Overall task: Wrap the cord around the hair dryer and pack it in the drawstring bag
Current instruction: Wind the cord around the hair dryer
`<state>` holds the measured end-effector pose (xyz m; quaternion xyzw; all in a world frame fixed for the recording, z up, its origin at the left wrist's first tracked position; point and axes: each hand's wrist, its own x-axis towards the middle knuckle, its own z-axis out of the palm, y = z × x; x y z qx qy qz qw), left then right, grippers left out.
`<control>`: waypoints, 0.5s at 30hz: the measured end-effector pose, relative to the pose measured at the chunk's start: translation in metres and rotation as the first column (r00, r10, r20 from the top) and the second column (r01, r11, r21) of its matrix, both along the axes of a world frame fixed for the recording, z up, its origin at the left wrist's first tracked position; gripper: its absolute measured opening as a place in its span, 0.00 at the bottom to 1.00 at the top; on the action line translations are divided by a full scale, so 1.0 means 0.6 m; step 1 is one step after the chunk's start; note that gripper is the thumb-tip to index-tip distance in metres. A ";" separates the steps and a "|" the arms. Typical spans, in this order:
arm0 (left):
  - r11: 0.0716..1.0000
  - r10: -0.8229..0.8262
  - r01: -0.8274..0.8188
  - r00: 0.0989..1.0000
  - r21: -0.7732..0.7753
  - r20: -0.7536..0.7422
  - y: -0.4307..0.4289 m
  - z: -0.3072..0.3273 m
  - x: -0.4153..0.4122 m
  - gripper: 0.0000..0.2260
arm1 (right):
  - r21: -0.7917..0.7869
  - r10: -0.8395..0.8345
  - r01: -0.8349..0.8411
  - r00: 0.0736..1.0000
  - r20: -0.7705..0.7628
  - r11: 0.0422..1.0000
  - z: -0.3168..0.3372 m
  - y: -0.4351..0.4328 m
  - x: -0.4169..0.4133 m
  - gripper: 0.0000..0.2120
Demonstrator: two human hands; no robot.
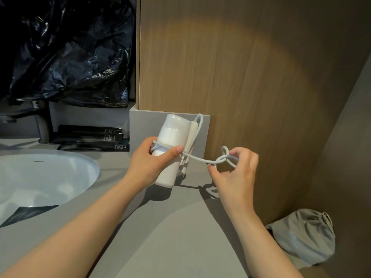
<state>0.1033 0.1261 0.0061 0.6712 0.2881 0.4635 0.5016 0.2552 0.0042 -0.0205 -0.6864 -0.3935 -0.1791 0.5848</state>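
Bag (303, 237) is lying at five o'clock. Left hand (148, 163) is gripping the dryer (170, 135), thumb pinning the cord (196, 158); right hand (234, 173), at its three o'clock, is pinching cord loops.

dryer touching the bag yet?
Apart. Head view: the left hand grips the dryer at centre; the bag lies at lower right, with bare counter between them.

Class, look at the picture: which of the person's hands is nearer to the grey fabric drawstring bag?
Right. The right hand, pinching the white cord, is just beyond the grey fabric drawstring bag; the left hand, gripping the white hair dryer, is farther left.
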 end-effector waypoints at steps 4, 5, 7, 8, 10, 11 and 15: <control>1.000 0.021 -0.021 1.000 -0.001 -0.008 0.007 -0.002 -0.004 0.24 | -0.062 -0.055 0.049 0.994 -0.098 0.997 -0.014 -0.012 0.038 0.18; 1.000 0.022 -0.022 1.000 0.000 -0.012 0.009 -0.003 -0.005 0.24 | -0.125 -0.081 0.069 0.992 -0.094 0.990 -0.018 -0.017 0.050 0.15; 1.000 0.005 -0.006 0.999 -0.006 -0.038 0.011 -0.006 -0.005 0.23 | -0.247 -0.146 0.119 0.985 -0.096 0.962 -0.025 -0.028 0.069 0.10; 1.000 -0.014 0.013 0.998 -0.014 -0.053 0.011 -0.007 -0.005 0.23 | -0.299 -0.170 0.133 0.980 -0.100 0.945 -0.027 -0.034 0.074 0.09; 0.998 -0.059 0.057 0.996 -0.037 -0.063 0.010 -0.005 -0.004 0.25 | -0.355 -0.125 0.073 0.984 -0.127 0.932 -0.024 -0.042 0.074 0.08; 0.997 -0.071 0.069 0.996 -0.048 -0.052 0.010 -0.003 -0.003 0.25 | -0.349 -0.043 -0.007 0.990 -0.136 0.937 -0.020 -0.043 0.067 0.09; 0.994 -0.085 0.083 0.996 -0.070 -0.024 0.014 -0.002 -0.005 0.27 | -0.242 0.254 -0.282 0.957 -0.141 0.929 0.006 -0.032 0.009 0.18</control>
